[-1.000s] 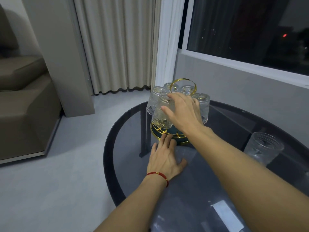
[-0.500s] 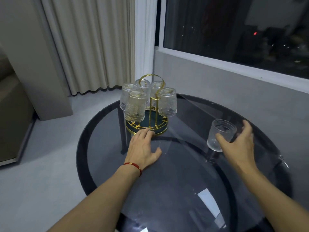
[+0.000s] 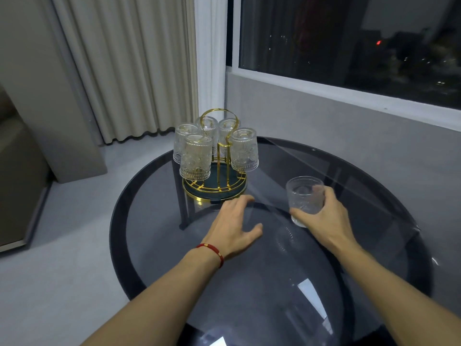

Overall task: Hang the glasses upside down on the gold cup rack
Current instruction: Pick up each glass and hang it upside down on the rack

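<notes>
The gold cup rack [image 3: 219,156] stands on a dark green round base at the far left of the round glass table [image 3: 249,283]. Several embossed clear glasses hang upside down on it, the nearest ones being a front-left glass [image 3: 195,157] and a right glass [image 3: 244,149]. My left hand [image 3: 234,226] lies flat on the table, fingers spread, fingertips at the rack's base. My right hand [image 3: 321,217] grips a loose upright glass [image 3: 303,196] to the right of the rack, with its bottom at or just above the tabletop.
Pale curtains [image 3: 129,66] hang behind the rack. A dark window [image 3: 349,38] over a grey wall runs along the right. A brown sofa edge [image 3: 17,171] sits at the far left on the grey floor.
My right hand left the rack, reached to the loose glass on the right and closed around it. My left hand stayed at the rack's base.
</notes>
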Available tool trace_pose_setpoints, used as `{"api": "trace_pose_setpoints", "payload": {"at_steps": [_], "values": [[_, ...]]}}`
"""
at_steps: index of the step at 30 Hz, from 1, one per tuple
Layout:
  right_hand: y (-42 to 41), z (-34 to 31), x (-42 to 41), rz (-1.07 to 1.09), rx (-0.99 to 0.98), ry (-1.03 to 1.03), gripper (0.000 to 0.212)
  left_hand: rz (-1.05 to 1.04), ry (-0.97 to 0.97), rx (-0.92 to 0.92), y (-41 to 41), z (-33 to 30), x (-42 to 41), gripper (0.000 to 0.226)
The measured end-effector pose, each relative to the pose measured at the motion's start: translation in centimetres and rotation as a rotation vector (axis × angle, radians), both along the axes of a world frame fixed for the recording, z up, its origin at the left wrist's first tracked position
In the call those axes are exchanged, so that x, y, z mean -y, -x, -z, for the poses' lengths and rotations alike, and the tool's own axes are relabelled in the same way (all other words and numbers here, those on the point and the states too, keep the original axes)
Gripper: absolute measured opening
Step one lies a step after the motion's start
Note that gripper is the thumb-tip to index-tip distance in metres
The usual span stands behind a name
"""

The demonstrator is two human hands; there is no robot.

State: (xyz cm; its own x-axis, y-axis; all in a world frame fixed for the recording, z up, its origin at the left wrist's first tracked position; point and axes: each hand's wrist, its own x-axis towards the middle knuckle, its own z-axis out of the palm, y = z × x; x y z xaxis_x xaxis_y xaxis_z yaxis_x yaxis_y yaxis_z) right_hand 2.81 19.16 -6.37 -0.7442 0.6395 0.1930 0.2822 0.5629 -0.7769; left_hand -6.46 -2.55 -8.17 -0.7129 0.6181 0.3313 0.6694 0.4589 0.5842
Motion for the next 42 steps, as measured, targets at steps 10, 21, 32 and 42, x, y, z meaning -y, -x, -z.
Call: {"api": "trace_pose_setpoints", "payload": {"at_steps": [10, 21, 32, 42], "values": [[0.7, -0.8, 4.2, -0.487, 0.005, 0.068, 0.097, -0.06, -0.412, 0.434, -0.9, -3.0, 0.2, 0.089], [3.4, -4.6, 7.3, -0.294, -0.241, 0.503, 0.053, -0.126, -0.688, 0.611, 2.0, -2.4, 2.2, 0.043], [9.7, -13.6, 9.3, -0.257, -0.221, -0.326, 0.078, -0.3, 0.157, -0.107, 4.5, 2.7, 3.7, 0.065], [14.9, -11.3, 11.9, -0.359, 0.003, -0.535, 0.056, -0.294, 0.162, -0.127, 4.6, 2.5, 3.7, 0.069]]}}
